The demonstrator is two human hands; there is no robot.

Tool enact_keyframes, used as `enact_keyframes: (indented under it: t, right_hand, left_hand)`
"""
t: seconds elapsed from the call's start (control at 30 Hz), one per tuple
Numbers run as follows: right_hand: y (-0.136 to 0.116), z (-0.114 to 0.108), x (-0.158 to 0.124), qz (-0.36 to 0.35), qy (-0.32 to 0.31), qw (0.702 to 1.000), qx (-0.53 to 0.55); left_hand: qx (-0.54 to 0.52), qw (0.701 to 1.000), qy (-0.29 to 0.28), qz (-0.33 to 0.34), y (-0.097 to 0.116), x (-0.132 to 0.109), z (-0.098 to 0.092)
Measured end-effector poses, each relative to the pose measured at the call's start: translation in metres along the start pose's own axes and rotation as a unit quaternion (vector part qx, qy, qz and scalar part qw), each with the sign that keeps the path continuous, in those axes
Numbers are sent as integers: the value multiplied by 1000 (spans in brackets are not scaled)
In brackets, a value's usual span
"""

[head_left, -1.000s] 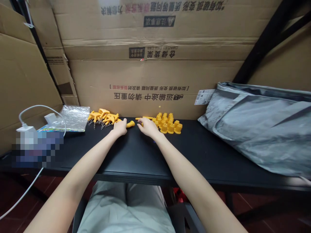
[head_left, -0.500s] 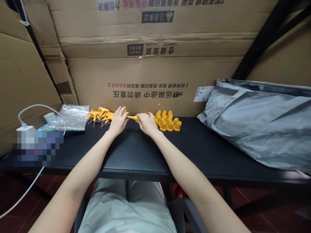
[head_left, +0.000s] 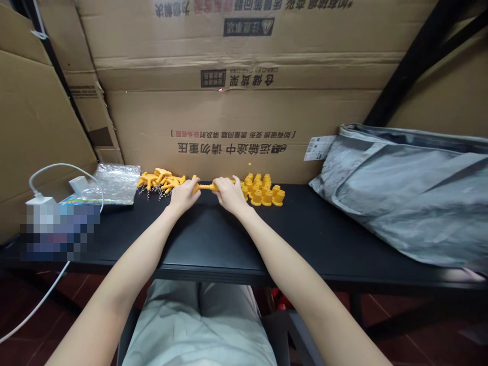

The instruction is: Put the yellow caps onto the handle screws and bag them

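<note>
A yellow corkscrew (head_left: 206, 187) with a twisted shaft spans the gap between my two hands, level above the back of the black table. My left hand (head_left: 183, 196) is closed round its handle end, and a yellow tip shows above the fingers. The other end disappears into my closed right hand (head_left: 229, 194), where a bit of yellow shows past the knuckles. Left of my left hand lies a pile of yellow T-shaped handles (head_left: 149, 180) with metal spirals. Yellow flanged caps (head_left: 267, 197) stand in rows just right of my right hand.
The black table (head_left: 217, 239) backs onto a printed cardboard panel (head_left: 236, 109). At the left are a clear plastic packet (head_left: 118, 178), a white charger (head_left: 41, 208) with cable, and a blurred-out item. A grey fabric bag (head_left: 404, 198) fills the right side.
The fingers of my left hand have curled down and in round the handle. More of the twisted shaft shows between the hands. My right hand has hardly moved.
</note>
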State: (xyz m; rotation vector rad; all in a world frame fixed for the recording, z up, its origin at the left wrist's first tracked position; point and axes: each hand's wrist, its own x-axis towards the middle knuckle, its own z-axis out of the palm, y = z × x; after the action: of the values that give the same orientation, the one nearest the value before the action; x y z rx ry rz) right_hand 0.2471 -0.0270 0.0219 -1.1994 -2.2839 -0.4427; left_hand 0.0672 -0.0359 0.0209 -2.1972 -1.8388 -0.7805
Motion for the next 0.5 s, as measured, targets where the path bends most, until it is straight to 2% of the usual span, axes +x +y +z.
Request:
enact_keyframes:
  t: [0.17, 0.37, 0.5]
  right_hand:
    - [1, 1, -1, -5, 26, 999, 20]
    - [0, 3, -2, 5, -6, 1000, 18]
    - [1, 1, -1, 8, 5, 1000, 10]
  left_hand:
    - [-12, 1000, 7, -5, 1, -1, -1]
    - [-16, 1000, 11, 1, 2, -2, -1]
    - [-2, 1000, 5, -2, 3, -2, -1]
